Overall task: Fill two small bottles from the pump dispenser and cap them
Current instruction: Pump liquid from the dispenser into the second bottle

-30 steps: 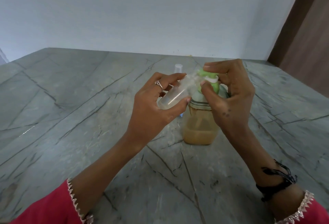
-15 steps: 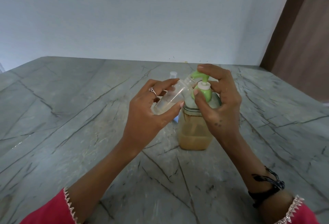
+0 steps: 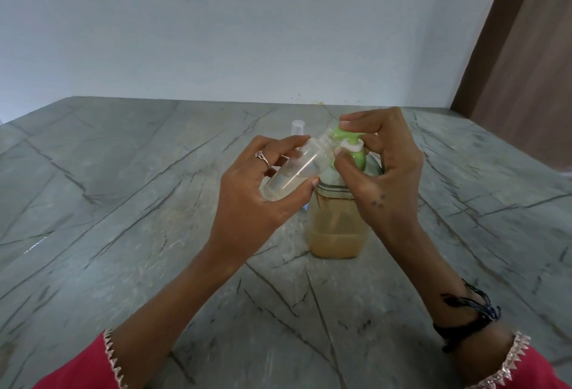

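A clear pump dispenser point(image 3: 335, 230) with tan liquid in its lower part stands on the grey stone counter point(image 3: 123, 218). Its green pump head point(image 3: 353, 145) is gripped by my right hand point(image 3: 383, 172), index finger on top, thumb at the collar. My left hand point(image 3: 257, 190) holds a small clear bottle point(image 3: 297, 172) tilted, its open threaded neck touching the green spout. A little pale liquid lies in the bottle's low end. Behind my left hand, a second small bottle's clear cap point(image 3: 297, 127) shows; its body is mostly hidden.
A pale blue wall point(image 3: 247, 32) rises behind the counter. A brown door or panel point(image 3: 526, 63) stands at the right. A small blue-tinted bit point(image 3: 305, 207) shows under my left hand, beside the dispenser.
The view has tilted and the hands and dispenser sit lower in the frame. The green pump head has risen from under my right fingers. The small bottle stays at the spout.
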`<state>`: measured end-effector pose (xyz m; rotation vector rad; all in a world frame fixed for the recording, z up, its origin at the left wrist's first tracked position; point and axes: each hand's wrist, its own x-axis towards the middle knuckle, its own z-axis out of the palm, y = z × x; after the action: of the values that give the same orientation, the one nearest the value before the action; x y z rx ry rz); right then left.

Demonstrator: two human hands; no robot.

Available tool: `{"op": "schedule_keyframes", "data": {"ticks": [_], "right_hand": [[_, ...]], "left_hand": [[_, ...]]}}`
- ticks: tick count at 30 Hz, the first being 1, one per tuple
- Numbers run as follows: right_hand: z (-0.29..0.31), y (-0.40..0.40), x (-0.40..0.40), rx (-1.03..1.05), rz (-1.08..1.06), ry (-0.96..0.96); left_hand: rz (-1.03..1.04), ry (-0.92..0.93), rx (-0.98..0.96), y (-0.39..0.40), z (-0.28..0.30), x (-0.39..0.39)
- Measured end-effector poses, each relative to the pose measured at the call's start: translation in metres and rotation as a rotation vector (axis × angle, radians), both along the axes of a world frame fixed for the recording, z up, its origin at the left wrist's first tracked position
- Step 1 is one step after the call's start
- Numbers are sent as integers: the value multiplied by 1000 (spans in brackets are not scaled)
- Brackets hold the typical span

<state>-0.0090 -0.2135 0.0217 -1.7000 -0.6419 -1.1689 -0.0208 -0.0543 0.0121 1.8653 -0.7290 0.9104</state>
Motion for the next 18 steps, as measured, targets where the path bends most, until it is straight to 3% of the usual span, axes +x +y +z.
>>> {"op": "schedule_keyframes", "data": {"ticks": [18], "right_hand": [[-10, -2, 2, -36, 25, 2]], "left_hand": [[10, 23, -28, -2, 3, -3]]}}
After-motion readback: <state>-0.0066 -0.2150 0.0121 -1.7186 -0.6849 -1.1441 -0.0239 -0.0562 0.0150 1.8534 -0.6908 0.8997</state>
